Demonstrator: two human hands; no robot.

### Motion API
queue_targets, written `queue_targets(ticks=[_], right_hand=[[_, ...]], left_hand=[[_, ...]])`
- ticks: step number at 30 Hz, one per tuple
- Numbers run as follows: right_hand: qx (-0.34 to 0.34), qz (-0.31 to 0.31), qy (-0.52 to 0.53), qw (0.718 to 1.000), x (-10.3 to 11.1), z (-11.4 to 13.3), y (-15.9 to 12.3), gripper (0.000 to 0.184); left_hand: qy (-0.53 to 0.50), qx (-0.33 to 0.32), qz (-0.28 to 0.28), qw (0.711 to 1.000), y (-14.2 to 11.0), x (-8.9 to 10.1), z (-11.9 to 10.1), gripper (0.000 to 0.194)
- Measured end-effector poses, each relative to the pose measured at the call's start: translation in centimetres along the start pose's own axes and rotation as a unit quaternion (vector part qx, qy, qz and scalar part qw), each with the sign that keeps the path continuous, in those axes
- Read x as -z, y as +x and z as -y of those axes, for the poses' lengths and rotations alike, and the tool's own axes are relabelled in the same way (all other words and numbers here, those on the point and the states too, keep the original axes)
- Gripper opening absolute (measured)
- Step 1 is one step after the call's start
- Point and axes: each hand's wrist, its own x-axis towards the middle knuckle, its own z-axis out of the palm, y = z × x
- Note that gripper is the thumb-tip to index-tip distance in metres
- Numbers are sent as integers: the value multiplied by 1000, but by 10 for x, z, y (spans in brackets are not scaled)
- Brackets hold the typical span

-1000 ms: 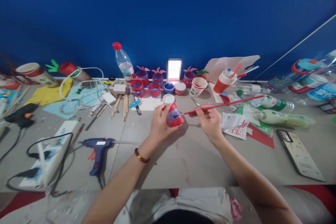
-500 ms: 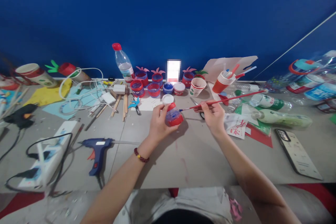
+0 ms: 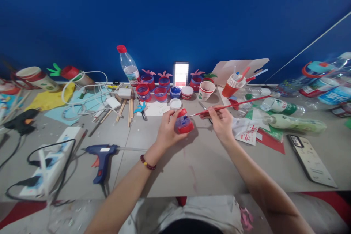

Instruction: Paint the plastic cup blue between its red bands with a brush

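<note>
My left hand (image 3: 168, 128) is closed round a small red cup (image 3: 185, 127) with blue paint on its side, tilted above the table. My right hand (image 3: 221, 120) pinches a long red paintbrush (image 3: 236, 104); its tip touches or nearly touches the painted side. Behind the cup lies a round white lid (image 3: 175, 104). Beyond it stand an open jar of blue paint (image 3: 176, 92) and a closed white-topped jar (image 3: 187, 93). Several red and blue painted cups (image 3: 160, 94) stand beside them, and a paper cup (image 3: 206, 91) with dark red inside is to their right.
On the left lie a blue glue gun (image 3: 102, 157), a power strip (image 3: 55, 164), tangled white cables and wooden sticks. To the right are stacked paper cups (image 3: 231, 87) with brushes, plastic bottles (image 3: 282, 106) and a phone (image 3: 311, 161). A water bottle (image 3: 128, 66) stands by the blue wall.
The cup in my left hand has turned and shifted slightly right. My right hand and the brush have moved a little left, with the brush tip now higher on the painted side.
</note>
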Motion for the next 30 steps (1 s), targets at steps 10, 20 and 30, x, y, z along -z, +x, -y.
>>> queue_targets(ticks=[10, 20, 30], right_hand=[[8, -34, -24, 999, 9, -4, 13, 42], [-15, 0, 17, 1000, 11, -14, 7, 32], [-23, -31, 28, 999, 11, -11, 11, 39]], left_hand=[[11, -16, -18, 1000, 2, 3, 1, 84], [-2, 4, 20, 1000, 2, 4, -3, 85], [-8, -44, -9, 999, 2, 1, 0, 84]])
